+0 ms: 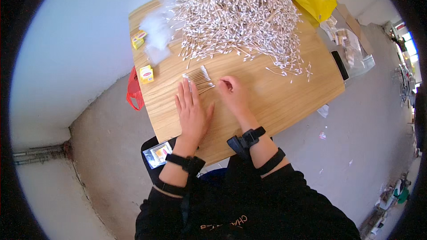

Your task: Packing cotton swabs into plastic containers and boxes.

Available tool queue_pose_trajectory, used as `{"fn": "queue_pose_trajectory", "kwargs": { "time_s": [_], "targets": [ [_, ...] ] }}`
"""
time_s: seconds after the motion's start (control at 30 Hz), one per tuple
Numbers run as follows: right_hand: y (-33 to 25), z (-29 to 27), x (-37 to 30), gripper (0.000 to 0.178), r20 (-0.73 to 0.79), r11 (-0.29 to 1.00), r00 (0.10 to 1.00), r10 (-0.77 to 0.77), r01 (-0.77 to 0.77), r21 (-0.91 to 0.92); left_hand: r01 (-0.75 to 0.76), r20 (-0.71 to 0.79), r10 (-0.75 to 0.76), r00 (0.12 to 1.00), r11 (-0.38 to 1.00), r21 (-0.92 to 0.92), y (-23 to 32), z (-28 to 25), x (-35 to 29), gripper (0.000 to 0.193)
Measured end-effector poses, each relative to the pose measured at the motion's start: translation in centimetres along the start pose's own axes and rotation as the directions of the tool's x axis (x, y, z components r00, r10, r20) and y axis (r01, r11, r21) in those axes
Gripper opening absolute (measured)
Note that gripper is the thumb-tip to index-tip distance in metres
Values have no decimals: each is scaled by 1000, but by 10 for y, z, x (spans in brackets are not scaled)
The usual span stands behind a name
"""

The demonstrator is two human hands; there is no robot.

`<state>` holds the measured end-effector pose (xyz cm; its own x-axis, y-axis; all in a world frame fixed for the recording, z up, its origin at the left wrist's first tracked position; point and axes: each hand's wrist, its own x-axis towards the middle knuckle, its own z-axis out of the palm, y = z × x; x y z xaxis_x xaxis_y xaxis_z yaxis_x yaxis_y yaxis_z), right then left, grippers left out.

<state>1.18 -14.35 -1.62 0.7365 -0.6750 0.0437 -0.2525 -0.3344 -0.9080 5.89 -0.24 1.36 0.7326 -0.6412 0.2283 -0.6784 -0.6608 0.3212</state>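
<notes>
A row of cotton swabs [200, 79] lies side by side on the wooden table [284, 98]. My left hand [192, 111] rests flat, fingers stretched, with its fingertips at the near left end of that row. Just right of the row, my right hand [234, 94] is curled with its fingers closed; whether anything is inside them is hidden. Beyond both hands a large heap of loose cotton swabs [240, 13] covers the far part of the table. A few stray swabs [308, 71] lie at the heap's right edge.
Two small yellow boxes [147, 74] and clear plastic bags [158, 35] sit along the left side. A yellow bag [318, 3] is at the far right, a phone [340, 65] by the right edge. A red bag [134, 90] hangs left; a packet [157, 154] lies near my left forearm.
</notes>
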Motion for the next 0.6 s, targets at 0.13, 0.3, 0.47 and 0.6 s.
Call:
{"fn": "queue_pose_trajectory", "kwargs": {
  "time_s": [0.13,0.3,0.47,0.6],
  "targets": [
    [26,-17,-8,19,-59,875,996,70,-32,483,14,65,-21,998,995,101,6,34,32,88],
    [19,-31,-15,23,42,785,997,64,-76,614,46,77,-60,995,983,177,10,40,21,86],
    [13,-33,-12,26,4,777,995,104,-84,624,18,119,-43,992,979,203,25,31,-6,84],
    [13,-35,-10,26,-11,743,993,114,-78,665,-5,86,-8,996,989,148,29,26,-26,89]
  ]
}}
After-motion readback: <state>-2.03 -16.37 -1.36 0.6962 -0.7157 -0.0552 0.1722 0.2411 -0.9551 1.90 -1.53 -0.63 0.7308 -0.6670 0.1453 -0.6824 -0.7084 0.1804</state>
